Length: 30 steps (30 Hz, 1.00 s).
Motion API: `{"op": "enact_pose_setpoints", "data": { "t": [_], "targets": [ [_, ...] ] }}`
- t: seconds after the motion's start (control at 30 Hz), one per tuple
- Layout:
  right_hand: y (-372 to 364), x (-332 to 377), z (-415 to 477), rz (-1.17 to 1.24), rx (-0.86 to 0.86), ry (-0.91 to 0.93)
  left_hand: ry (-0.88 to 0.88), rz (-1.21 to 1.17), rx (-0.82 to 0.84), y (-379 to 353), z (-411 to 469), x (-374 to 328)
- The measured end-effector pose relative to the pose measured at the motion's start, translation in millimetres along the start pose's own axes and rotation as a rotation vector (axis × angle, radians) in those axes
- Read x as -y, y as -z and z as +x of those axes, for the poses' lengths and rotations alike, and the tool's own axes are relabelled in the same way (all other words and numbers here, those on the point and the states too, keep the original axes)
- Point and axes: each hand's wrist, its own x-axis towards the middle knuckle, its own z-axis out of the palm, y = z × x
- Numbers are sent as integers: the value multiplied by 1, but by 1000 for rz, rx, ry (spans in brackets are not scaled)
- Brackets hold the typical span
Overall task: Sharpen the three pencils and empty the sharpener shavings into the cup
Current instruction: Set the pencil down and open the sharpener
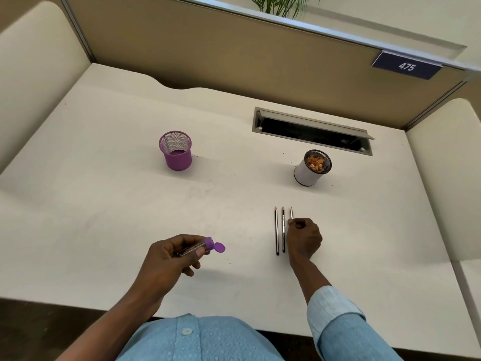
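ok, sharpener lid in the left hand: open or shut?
Open. The purple lid is flipped out to the side of the sharpener, clear of its purple end; the left hand holds the sharpener sideways.

A grey metal cable slot sits far right in the white tabletop; a navy 475 plaque hangs on the tan partition.

1. The right hand covers most of the third pencil; only its tip end shows.
2. The left hand hides much of the sharpener.
3. The top edge cuts off the plant.
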Motion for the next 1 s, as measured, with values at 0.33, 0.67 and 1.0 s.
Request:
{"op": "enact_pose_setpoints", "data": {
  "t": [0.33, 0.67, 1.0],
  "targets": [
    [-2, 0, 1, 46, -19, -59, -11, -31, 25, 1, -3, 0],
    [33, 49, -85, 338, 105, -17, -109, -169, 54, -5, -5, -4],
    [68, 107, -171, 652, 476, -88, -160, -153, 23, -24, 0, -18]
  ]
}}
